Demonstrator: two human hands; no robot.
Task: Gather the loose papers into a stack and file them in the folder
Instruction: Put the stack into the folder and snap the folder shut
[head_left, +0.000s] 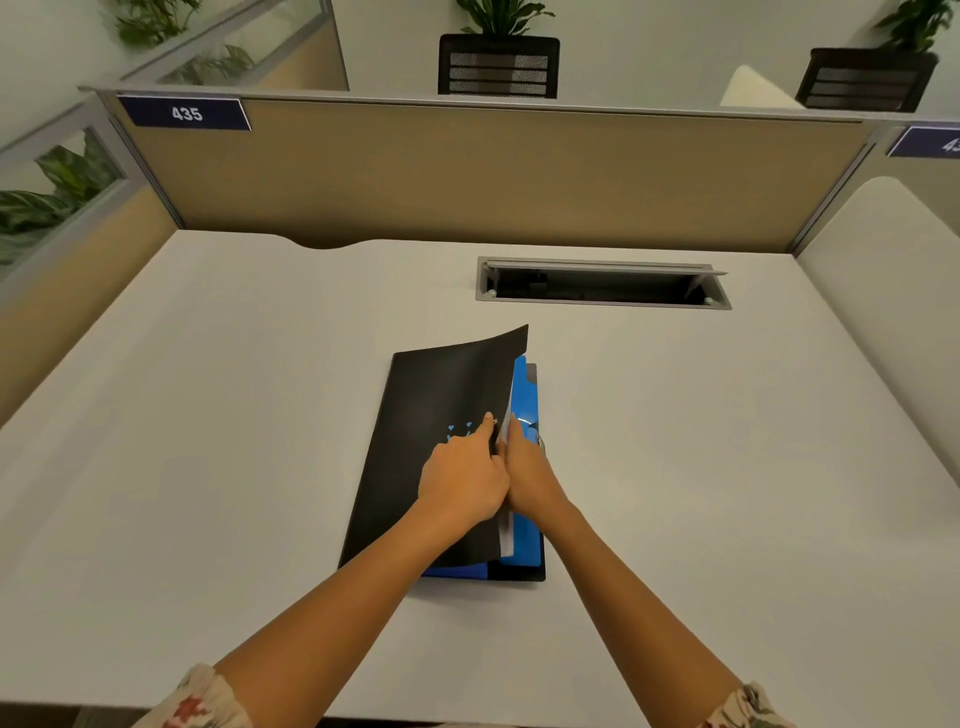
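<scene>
A black folder (426, 415) with a blue inside lies in the middle of the white desk (208, 441). Its front cover is lifted along the right edge, curling up at the far corner. My left hand (465, 478) rests on top of the cover and pinches its right edge, index finger stretched forward. My right hand (524, 462) sits just to its right, fingers slid under the cover onto the blue inner pocket (525, 395). A thin white edge of papers (506, 535) shows between the cover and the blue layer. The rest of the papers is hidden.
An open grey cable tray (602, 286) is sunk into the desk behind the folder. A tan partition (467, 171) with a "435" sign (186, 113) closes the back, another panel the left. A white rounded divider (883, 291) stands at the right.
</scene>
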